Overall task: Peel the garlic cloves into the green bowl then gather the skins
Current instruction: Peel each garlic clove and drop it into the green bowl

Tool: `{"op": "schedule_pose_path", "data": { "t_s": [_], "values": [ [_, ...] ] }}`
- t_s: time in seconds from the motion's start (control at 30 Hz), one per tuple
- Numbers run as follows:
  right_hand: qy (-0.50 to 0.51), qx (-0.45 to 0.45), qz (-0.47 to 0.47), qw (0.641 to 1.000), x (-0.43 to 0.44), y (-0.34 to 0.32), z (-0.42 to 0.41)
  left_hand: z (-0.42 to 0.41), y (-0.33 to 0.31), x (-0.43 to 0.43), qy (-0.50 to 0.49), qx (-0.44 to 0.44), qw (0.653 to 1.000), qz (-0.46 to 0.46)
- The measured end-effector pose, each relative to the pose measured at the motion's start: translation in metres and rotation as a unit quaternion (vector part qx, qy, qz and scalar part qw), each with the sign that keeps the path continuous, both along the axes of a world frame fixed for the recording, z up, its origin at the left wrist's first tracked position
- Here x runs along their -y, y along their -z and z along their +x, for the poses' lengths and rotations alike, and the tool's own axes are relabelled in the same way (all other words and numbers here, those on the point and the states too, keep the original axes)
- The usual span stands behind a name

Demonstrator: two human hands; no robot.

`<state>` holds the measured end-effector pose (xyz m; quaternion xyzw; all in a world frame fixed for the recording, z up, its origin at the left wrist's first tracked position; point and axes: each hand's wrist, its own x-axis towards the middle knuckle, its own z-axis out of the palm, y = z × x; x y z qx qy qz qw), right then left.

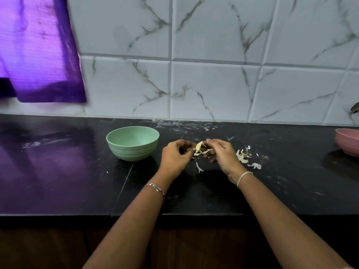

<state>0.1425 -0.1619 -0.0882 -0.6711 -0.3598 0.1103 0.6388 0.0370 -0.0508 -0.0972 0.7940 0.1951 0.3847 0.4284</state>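
Note:
A garlic clove (199, 146) with pale skin curling off it sits between my two hands, just above the black counter. My left hand (175, 157) pinches it from the left, and my right hand (223, 153) pinches its skin from the right. The green bowl (132, 143) stands upright on the counter to the left of my left hand; its visible inside looks empty. Loose garlic skins (242, 157) lie on the counter to the right of my right hand, with another scrap (199, 168) below the clove.
A pink bowl (347, 143) is cut off by the right edge of the view. The black counter (58, 171) runs to a marble-tiled wall (213, 90) at the back. A purple curtain (37, 55) hangs at upper left. The counter's front edge (58, 215) is near me.

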Motion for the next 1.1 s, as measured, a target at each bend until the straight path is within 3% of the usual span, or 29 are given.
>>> {"op": "schedule_pose_path", "data": {
  "t_s": [0.3,0.53,0.83,1.1],
  "values": [
    [-0.040,0.008,0.027,0.999,0.001,0.007,0.003,0.003,0.003,-0.005,-0.024,0.037,0.998,-0.047],
    [-0.006,0.064,0.037,0.997,-0.003,0.007,0.004,0.006,0.005,-0.006,0.083,0.055,0.978,-0.185],
    [-0.037,0.081,0.018,0.996,-0.002,0.010,0.005,0.008,0.006,-0.015,0.015,0.117,0.971,-0.207],
    [-0.078,0.061,0.004,0.995,0.002,0.007,0.001,0.005,0.006,-0.011,0.096,0.081,0.976,-0.179]
  ]
}}
